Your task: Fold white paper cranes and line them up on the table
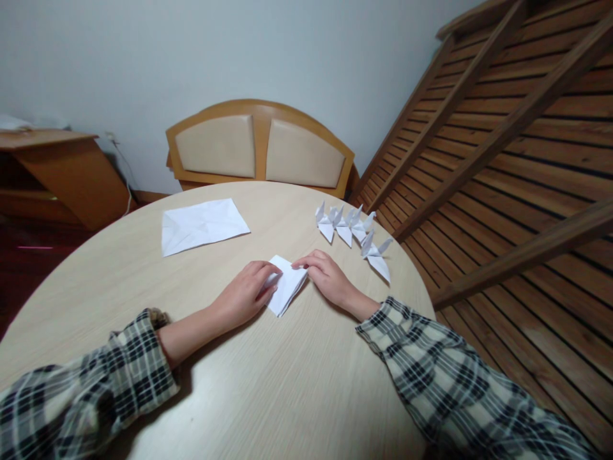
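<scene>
A small folded white paper (286, 285), diamond-shaped and in several layers, lies near the middle of the round table, one corner pointing toward me. My left hand (249, 286) is closed on its left side, thumb and fingers pinching the edge. At the right corner my right hand (328, 275) grips the paper between thumb and fingers; part of the thumb is hidden. Several finished white paper cranes (343, 227) stand to the right, beyond my right hand, the nearest crane (378, 257) a little apart from the others.
On the far left of the wooden table (230, 396) lies a flat stack of creased white paper (204, 225). A padded headboard (261, 144) stands behind the table. Wooden slats (517, 166) lean along the right side. A brown desk (57, 166) is at the left.
</scene>
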`<state>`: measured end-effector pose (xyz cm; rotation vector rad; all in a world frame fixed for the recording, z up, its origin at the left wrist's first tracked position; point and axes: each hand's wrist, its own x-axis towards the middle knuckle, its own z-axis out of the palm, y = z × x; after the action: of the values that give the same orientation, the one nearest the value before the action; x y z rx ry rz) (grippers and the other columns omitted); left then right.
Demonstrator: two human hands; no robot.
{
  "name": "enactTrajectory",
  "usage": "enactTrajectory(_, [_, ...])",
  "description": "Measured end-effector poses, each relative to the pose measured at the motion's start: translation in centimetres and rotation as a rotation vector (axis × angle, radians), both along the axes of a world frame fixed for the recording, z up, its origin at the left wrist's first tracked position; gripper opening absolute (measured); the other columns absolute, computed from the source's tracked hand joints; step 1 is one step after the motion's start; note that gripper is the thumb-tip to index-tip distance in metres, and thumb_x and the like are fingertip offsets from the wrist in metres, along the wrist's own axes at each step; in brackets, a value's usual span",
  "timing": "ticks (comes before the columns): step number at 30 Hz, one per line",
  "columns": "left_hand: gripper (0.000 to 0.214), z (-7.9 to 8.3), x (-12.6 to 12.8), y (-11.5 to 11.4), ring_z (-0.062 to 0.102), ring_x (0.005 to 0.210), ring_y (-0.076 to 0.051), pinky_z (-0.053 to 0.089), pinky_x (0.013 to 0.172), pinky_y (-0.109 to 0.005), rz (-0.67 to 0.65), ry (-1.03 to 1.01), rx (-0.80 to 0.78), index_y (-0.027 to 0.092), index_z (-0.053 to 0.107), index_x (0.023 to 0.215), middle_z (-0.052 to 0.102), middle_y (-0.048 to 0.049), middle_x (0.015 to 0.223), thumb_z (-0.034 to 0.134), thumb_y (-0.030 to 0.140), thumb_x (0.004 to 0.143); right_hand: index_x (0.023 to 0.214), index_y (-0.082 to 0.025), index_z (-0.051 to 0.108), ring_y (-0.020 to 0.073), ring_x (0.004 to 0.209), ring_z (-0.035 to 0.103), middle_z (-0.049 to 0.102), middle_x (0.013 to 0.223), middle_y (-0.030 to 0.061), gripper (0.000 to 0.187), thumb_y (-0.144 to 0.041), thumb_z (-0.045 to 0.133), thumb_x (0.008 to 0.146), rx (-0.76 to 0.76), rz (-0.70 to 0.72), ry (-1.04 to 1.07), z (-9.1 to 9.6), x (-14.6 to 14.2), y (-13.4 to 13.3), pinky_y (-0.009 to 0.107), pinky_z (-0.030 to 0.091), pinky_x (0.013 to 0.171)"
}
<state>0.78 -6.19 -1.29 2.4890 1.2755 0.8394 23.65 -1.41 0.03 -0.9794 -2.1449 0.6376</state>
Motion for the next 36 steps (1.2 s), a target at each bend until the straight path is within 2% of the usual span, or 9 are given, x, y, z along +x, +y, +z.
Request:
enactTrajectory(6, [0.036, -0.2, -0.2, 0.0, 0.053, 0.127, -0.028, 0.045, 0.107, -0.05, -0.015, 0.133, -0.008, 0.014, 0.056, 0.129, 0.059, -0.0174, 0.134, 0.041, 0.029, 0.1, 0.097, -0.019, 0.075, 0.0176, 0.091, 0.057, 0.06, 0.086, 0.0037, 0.038, 0.0, 0.045, 0.084, -0.01, -0.073, -0.025, -0.4, 0.1, 0.4, 0.034, 0.042, 0.087])
enactTrajectory(11, [0.051, -0.3, -0.7, -0.3, 0.039, 0.143, -0.031, 0.033, 0.117, -0.052, -0.056, 0.289, -0.041, 0.011, 0.047, 0.143, 0.043, -0.02, 0.153, 0.034, 0.04, 0.103, 0.097, -0.02, 0.075, 0.0173, 0.088, 0.056, 0.06, 0.086, 0.0034, 0.041, 0.003, 0.045, 0.08, -0.003, -0.096, -0.038, -0.5, 0.2, 0.5, 0.033, 0.043, 0.085])
enactTrajectory(15, [0.063, 0.1, -0.9, -0.5, 0.028, 0.149, -0.031, 0.027, 0.12, -0.049, -0.081, 0.372, -0.097, 0.011, 0.038, 0.151, 0.032, -0.0197, 0.159, 0.03, 0.05, 0.103, 0.098, -0.021, 0.074, 0.0175, 0.09, 0.057, 0.062, 0.088, 0.0034, 0.047, 0.005, 0.042, 0.076, 0.017, -0.08, -0.048, -0.7, 0.5, 0.7, 0.034, 0.043, 0.088])
enactTrajectory(21, [0.075, 0.7, -0.8, -0.7, 0.02, 0.151, -0.033, 0.023, 0.121, -0.049, -0.088, 0.459, -0.123, 0.009, 0.031, 0.154, 0.025, -0.0213, 0.161, 0.028, 0.061, 0.1, 0.099, -0.021, 0.074, 0.0185, 0.094, 0.058, 0.064, 0.09, 0.0041, 0.05, 0.008, 0.041, 0.075, 0.028, -0.081, -0.081, -1.0, 0.7, 1.0, 0.035, 0.043, 0.091])
enactTrajectory(25, [0.079, 0.7, -0.9, -0.7, 0.02, 0.151, -0.034, 0.024, 0.12, -0.05, -0.098, 0.469, -0.115, 0.007, 0.031, 0.154, 0.025, -0.0237, 0.16, 0.029, 0.063, 0.099, 0.099, -0.021, 0.074, 0.0187, 0.095, 0.058, 0.065, 0.094, 0.005, 0.048, 0.007, 0.043, 0.076, 0.013, -0.067, -0.112, -1.1, 0.7, 1.0, 0.036, 0.043, 0.091])
enactTrajectory(36, [0.073, 0.1, -1.2, -0.6, 0.024, 0.15, -0.033, 0.027, 0.119, -0.05, -0.095, 0.4, -0.066, 0.012, 0.036, 0.152, 0.03, -0.0206, 0.16, 0.035, 0.062, 0.098, 0.096, -0.021, 0.074, 0.0176, 0.092, 0.058, 0.069, 0.092, 0.0046, 0.032, 0.0, 0.053, 0.085, 0.009, -0.025, -0.125, -0.6, 0.5, 0.6, 0.036, 0.041, 0.091])
